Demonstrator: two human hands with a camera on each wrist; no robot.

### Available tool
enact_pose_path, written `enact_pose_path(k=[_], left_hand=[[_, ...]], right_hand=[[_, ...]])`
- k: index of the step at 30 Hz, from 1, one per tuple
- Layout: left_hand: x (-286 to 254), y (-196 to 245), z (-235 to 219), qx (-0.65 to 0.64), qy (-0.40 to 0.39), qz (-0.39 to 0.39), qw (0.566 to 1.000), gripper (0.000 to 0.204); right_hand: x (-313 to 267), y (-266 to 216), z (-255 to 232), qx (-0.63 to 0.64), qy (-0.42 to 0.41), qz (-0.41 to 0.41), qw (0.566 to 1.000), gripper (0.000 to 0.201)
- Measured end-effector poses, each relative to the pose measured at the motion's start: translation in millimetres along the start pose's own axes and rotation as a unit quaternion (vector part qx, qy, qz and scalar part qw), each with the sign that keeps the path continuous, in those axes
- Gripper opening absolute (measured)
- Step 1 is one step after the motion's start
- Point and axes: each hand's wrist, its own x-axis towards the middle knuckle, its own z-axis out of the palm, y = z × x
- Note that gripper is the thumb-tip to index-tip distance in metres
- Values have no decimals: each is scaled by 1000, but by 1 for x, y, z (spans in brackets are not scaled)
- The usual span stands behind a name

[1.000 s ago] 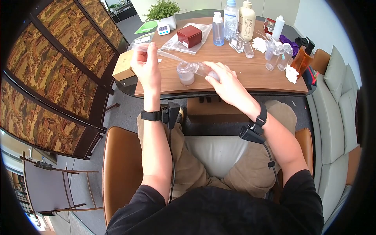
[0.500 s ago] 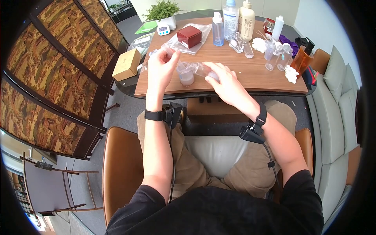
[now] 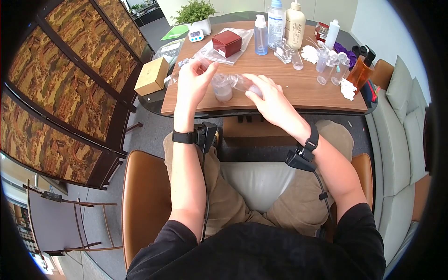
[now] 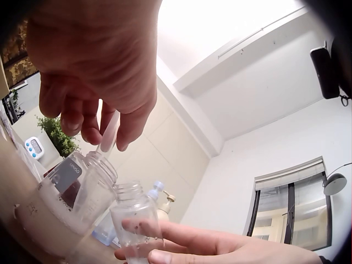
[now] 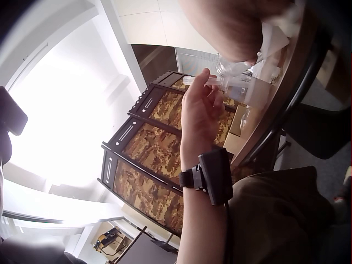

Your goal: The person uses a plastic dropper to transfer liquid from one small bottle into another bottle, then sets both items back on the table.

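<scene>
My left hand (image 3: 191,86) pinches a clear, slender plastic tube (image 4: 110,132) between thumb and fingers; in the left wrist view its lower end reaches down into the mouth of a wide clear jar (image 4: 82,206). Whitish, foamy contents fill the bottom of that jar (image 3: 222,92), which stands on the table near its front edge. Beside it, my right hand (image 3: 273,98) grips a small clear bottle (image 3: 240,83), uncapped and tilted with its neck at the jar's rim. The right wrist view shows the tube's upper end (image 5: 193,80) above my left hand (image 5: 199,113).
Behind stand a dark red box (image 3: 227,43) on a plastic bag, a timer (image 3: 195,35) and a potted plant (image 3: 195,11). Pump bottles (image 3: 294,28), small clear bottles (image 3: 326,70) and crumpled tissue (image 3: 347,88) are at the right. A cardboard box (image 3: 151,77) lies left.
My left hand has moved right, towards the jar, bringing the tube from a long leftward slant to a position over the jar's mouth. The right hand and small bottle have stayed nearly still.
</scene>
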Motion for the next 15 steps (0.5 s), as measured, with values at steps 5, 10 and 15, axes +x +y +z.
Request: enact_pose_path(k=[5,10,15], left_hand=[[0,-2,0,-1,-2,-2,1000,34],[-1,0,1,-4,0,-2,1000,34],[-1,2,0,3,-1,-4,1000,34]], right_hand=[[0,-2,-1,-4,1,7,1000,46],[-1,-2,-1,-2,0,9,1000,47],[0,-1,0,-4,1,8,1000,47]])
